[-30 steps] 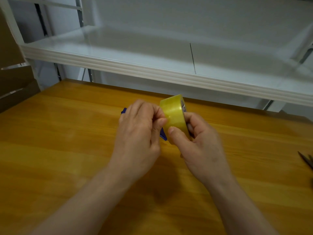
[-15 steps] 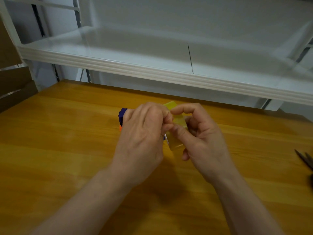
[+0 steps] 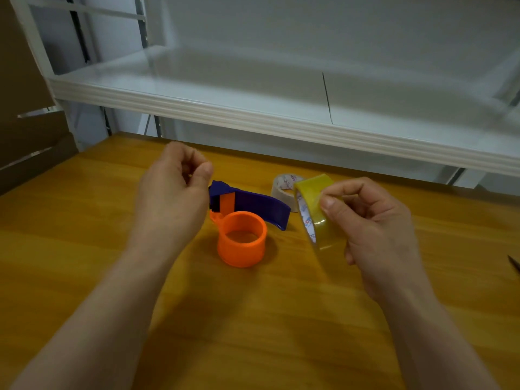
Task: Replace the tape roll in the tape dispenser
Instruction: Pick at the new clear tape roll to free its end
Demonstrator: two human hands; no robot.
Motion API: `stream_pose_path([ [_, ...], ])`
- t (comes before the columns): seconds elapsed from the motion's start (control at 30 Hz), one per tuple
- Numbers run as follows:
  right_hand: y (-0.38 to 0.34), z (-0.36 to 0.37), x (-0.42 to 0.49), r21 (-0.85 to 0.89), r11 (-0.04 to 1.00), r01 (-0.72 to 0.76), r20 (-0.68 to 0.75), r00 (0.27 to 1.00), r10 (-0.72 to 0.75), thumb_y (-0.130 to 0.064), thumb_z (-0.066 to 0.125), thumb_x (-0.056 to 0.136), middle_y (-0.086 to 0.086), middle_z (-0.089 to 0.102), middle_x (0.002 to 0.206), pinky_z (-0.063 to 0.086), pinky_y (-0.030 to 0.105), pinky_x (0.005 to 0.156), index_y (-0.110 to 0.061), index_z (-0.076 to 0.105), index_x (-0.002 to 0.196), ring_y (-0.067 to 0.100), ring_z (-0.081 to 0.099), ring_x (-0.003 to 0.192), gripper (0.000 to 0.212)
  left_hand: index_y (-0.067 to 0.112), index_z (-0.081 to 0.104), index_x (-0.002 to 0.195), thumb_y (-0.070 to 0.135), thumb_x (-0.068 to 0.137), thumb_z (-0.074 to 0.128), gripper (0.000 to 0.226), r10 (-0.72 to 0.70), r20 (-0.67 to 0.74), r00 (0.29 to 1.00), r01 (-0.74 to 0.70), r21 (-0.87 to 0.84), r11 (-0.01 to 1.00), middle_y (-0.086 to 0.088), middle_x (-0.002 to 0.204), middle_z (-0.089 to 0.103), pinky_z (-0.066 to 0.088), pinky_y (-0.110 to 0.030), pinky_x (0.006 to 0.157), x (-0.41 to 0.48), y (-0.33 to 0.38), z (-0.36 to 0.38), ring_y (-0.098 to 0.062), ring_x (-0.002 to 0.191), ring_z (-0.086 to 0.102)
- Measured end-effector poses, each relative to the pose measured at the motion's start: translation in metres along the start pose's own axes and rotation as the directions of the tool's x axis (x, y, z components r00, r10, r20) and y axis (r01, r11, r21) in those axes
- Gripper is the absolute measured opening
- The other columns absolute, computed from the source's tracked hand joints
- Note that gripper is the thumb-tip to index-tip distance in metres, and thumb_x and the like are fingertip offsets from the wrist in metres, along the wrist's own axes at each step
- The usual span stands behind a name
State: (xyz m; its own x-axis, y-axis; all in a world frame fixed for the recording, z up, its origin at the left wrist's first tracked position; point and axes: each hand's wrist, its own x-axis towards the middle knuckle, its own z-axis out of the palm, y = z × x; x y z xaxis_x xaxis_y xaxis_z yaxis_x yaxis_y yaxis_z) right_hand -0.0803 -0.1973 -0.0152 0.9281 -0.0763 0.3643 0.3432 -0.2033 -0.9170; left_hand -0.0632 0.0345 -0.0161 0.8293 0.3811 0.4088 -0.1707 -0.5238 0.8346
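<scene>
My right hand [image 3: 374, 229] grips a yellow-tinted tape roll [image 3: 316, 212], held on edge just above the wooden table [image 3: 84, 220]. The tape dispenser lies on the table between my hands: a blue body [image 3: 253, 202] with an orange hub [image 3: 242, 239] that carries no roll. Behind the yellow roll lies a spent white cardboard core [image 3: 282, 187]. My left hand [image 3: 174, 195] hovers left of the dispenser, thumb and forefinger pinched together. No tape strip shows between its fingers.
A white shelf edge [image 3: 281, 125] overhangs the back of the table. Brown cardboard [image 3: 28, 142] stands at the far left. A dark scissor tip [image 3: 515, 266] pokes in at the right edge.
My hands have come apart. The left hand left the roll and moved left and up; the right carried the roll to the right, uncovering the dispenser and the spent core.
</scene>
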Motion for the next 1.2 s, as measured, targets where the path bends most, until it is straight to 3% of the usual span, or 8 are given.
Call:
stream_pose_path([
  [0.13, 0.004, 0.004, 0.001, -0.031, 0.999, 0.007, 0.011, 1.000, -0.007, -0.012, 0.072, 0.093, -0.002, 0.072, 0.077, 0.044, 0.013, 0.043, -0.030, 0.073, 0.080, 0.002, 0.055, 0.055, 0.022, 0.024, 0.056, 0.089, 0.035, 0.098, 0.059, 0.013, -0.199, 0.225, 0.954, 0.139, 0.259, 0.956, 0.000, 0.085, 0.060, 0.051, -0.042, 0.069, 0.003, -0.006, -0.005, -0.020, 0.076, 0.056],
  [0.33, 0.007, 0.002, 0.003, -0.034, 0.999, 0.025, 0.038, 0.999, -0.023, -0.010, 0.073, 0.091, -0.008, 0.075, 0.080, 0.054, 0.015, 0.059, -0.029, 0.074, 0.082, -0.002, 0.063, 0.069, 0.021, 0.023, 0.057, 0.093, 0.052, 0.095, 0.056, 0.029, -0.300, 0.374, 0.877, 0.065, 0.528, 0.847, 0.000, 0.093, 0.064, 0.056, -0.044, 0.079, -0.006, 0.000, 0.001, -0.018, 0.085, 0.060],
  [0.4, 0.004, 0.001, 0.003, -0.018, 0.999, 0.050, 0.042, 0.998, -0.049, -0.009, 0.072, 0.091, -0.012, 0.074, 0.078, 0.053, 0.014, 0.058, -0.030, 0.073, 0.083, -0.004, 0.062, 0.067, 0.022, 0.021, 0.060, 0.091, 0.048, 0.096, 0.057, 0.028, -0.264, 0.394, 0.881, 0.067, 0.447, 0.892, -0.003, 0.090, 0.068, 0.057, -0.047, 0.080, -0.007, 0.002, 0.001, -0.022, 0.083, 0.064],
  [0.5, -0.003, 0.000, -0.001, 0.040, 0.994, 0.105, 0.036, 0.994, -0.107, -0.010, 0.071, 0.091, -0.011, 0.071, 0.073, 0.045, 0.010, 0.047, -0.028, 0.072, 0.085, -0.001, 0.058, 0.057, 0.019, 0.016, 0.063, 0.087, 0.038, 0.097, 0.060, 0.024, -0.150, 0.448, 0.881, 0.134, 0.069, 0.989, 0.000, 0.073, 0.069, 0.058, -0.040, 0.067, -0.012, 0.011, 0.000, -0.017, 0.066, 0.066],
  [0.67, -0.007, 0.003, -0.005, 0.137, 0.980, 0.147, 0.009, 0.989, -0.150, -0.025, 0.070, 0.085, 0.000, 0.071, 0.079, 0.041, 0.021, 0.033, -0.033, 0.074, 0.085, 0.008, 0.049, 0.049, 0.009, 0.017, 0.061, 0.099, 0.019, 0.092, 0.068, 0.010, 0.076, 0.484, 0.872, 0.142, -0.399, 0.906, 0.000, 0.076, 0.064, 0.047, -0.021, 0.060, -0.032, 0.030, 0.014, -0.010, 0.068, 0.060],
  [0.83, -0.007, 0.011, -0.008, 0.215, 0.968, 0.132, 0.040, 0.989, -0.143, -0.026, 0.067, 0.085, -0.007, 0.073, 0.081, 0.043, 0.021, 0.034, -0.033, 0.075, 0.087, 0.009, 0.056, 0.052, 0.011, 0.043, 0.044, 0.129, 0.033, 0.085, 0.074, 0.055, 0.241, 0.484, 0.841, 0.003, -0.451, 0.893, 0.005, 0.111, 0.069, 0.056, -0.038, 0.091, -0.047, 0.029, 0.029, -0.012, 0.107, 0.067],
  [0.97, -0.009, 0.022, -0.015, 0.273, 0.957, 0.097, 0.094, 0.987, -0.127, -0.026, 0.061, 0.088, -0.007, 0.073, 0.092, 0.054, 0.024, 0.043, -0.030, 0.077, 0.093, 0.012, 0.069, 0.069, 0.017, 0.036, 0.054, 0.123, 0.025, 0.089, 0.071, 0.040, 0.266, 0.423, 0.866, 0.002, -0.535, 0.845, 0.004, 0.106, 0.070, 0.057, -0.042, 0.090, -0.056, 0.032, 0.037, -0.015, 0.104, 0.068],
  [1.2, -0.011, 0.031, -0.018, 0.297, 0.948, 0.116, 0.142, 0.976, -0.165, -0.022, 0.058, 0.094, 0.002, 0.071, 0.111, 0.061, 0.030, 0.050, -0.032, 0.079, 0.103, 0.017, 0.074, 0.091, 0.025, 0.019, 0.062, 0.106, 0.021, 0.086, 0.070, 0.021, 0.186, 0.252, 0.950, 0.032, -0.670, 0.741, -0.029, 0.100, 0.066, 0.051, -0.066, 0.088, -0.055, 0.034, 0.036, -0.048, 0.099, 0.063],
])
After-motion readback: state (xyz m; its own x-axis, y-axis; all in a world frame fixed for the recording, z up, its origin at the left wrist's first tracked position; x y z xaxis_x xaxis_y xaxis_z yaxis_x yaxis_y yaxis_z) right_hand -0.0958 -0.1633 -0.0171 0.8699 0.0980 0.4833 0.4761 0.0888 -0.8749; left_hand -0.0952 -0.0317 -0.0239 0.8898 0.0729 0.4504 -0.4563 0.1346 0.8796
